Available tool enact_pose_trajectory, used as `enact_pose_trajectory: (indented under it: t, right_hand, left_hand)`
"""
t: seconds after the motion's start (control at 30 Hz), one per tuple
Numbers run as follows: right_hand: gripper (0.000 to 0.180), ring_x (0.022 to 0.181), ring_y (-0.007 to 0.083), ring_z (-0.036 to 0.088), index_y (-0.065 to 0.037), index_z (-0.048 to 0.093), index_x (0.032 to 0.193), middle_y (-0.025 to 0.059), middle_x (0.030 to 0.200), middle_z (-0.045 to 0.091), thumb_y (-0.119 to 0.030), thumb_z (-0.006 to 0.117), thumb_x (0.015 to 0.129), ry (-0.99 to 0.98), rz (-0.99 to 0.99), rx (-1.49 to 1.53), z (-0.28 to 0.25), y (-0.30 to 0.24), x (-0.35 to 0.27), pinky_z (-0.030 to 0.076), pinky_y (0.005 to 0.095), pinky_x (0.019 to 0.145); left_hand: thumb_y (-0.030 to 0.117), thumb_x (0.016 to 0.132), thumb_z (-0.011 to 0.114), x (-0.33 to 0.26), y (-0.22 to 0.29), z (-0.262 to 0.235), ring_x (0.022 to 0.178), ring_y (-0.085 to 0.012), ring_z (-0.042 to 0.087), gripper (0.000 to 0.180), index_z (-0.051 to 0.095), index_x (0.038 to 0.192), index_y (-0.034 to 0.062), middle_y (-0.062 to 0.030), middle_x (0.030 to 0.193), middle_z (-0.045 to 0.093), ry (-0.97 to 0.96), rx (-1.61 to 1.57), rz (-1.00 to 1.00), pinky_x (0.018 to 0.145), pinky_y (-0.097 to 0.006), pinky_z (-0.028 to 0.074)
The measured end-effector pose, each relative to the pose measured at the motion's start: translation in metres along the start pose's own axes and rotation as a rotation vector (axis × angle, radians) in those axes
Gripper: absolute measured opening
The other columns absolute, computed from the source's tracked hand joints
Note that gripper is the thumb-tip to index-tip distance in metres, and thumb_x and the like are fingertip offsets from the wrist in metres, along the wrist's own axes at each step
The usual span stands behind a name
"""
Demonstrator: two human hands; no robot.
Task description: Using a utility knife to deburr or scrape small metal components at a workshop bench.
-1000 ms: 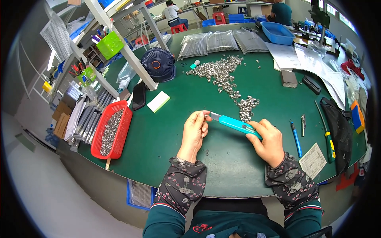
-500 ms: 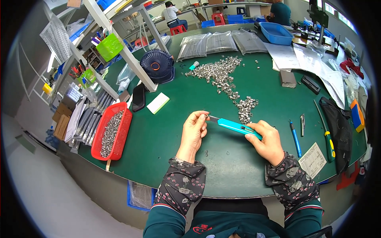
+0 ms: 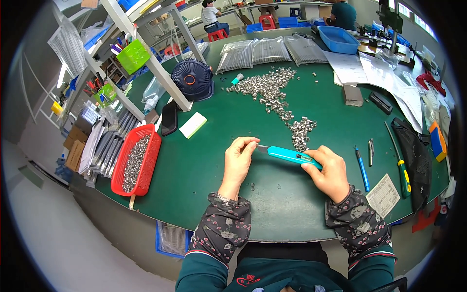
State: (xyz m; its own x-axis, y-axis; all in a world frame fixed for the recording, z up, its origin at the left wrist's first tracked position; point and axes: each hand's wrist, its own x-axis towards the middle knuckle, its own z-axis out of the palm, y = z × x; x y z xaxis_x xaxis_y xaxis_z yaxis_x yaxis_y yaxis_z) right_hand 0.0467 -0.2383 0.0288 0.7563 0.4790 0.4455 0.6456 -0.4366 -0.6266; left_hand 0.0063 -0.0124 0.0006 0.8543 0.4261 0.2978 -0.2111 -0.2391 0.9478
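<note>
A: What did we see closest to us?

B: We saw the two patterned sleeves coming up from the lower edge. The right hand [image 3: 330, 171] was wrapped around the back end of a turquoise utility knife [image 3: 291, 155], held just above the green table [image 3: 204, 165]. The left hand [image 3: 238, 159] had its fingertips pinched together at the blade tip. We could not tell whether a small part sat between those fingers; anything there was too small to make out.

A: And just beyond the hands?

B: We noted a small cluster of metal rings [image 3: 301, 132] just behind the knife, the near end of a trail that widened into a big pile [image 3: 265, 86] farther back. To the right lay a blue pen [image 3: 361, 168], a short metal bit [image 3: 370, 151] and a green-handled screwdriver [image 3: 400, 160], with a paper slip [image 3: 384, 194] near the table's edge.

A: On the left?

B: We found a red basket [image 3: 136, 160] filled with metal parts at the table's left edge, then a white card [image 3: 193, 125] and a black phone [image 3: 169, 118] beyond it.

A: Farthest off?

B: We saw a dark blue fan [image 3: 191, 78], clear bags of parts [image 3: 270, 51], a blue tray [image 3: 339, 40], and people seated at benches behind.
</note>
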Motion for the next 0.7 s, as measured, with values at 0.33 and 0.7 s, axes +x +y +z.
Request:
enact_pose_trajectory:
  t: [0.33, 0.7]
  right_hand:
    - [0.030, 0.064, 0.0260, 0.053, -0.005, 0.056, 0.093, 0.0083, 0.072, 0.049, -0.011, 0.066, 0.065, 0.279, -0.245, -0.183, 0.000, -0.008, 0.001, 0.042, 0.0347, 0.053]
    - [0.023, 0.058, 0.0264, 0.054, -0.005, 0.061, 0.089, 0.0080, 0.069, 0.051, -0.020, 0.063, 0.072, 0.038, -0.086, 0.016, 0.004, 0.001, 0.000, 0.042, 0.0351, 0.052]
  left_hand:
    - [0.013, 0.085, 0.053, -0.001, 0.002, 0.000, 0.049, -0.0014, 0.037, 0.016, 0.059, 0.092, -0.0005, -0.0028, 0.075, 0.054, 0.057, -0.343, -0.261, 0.038, -0.015, 0.031]
    - [0.013, 0.086, 0.052, 0.000, 0.003, 0.000, 0.048, -0.0013, 0.037, 0.016, 0.059, 0.093, 0.0002, -0.0020, 0.075, 0.054, 0.035, -0.296, -0.207, 0.038, -0.015, 0.030]
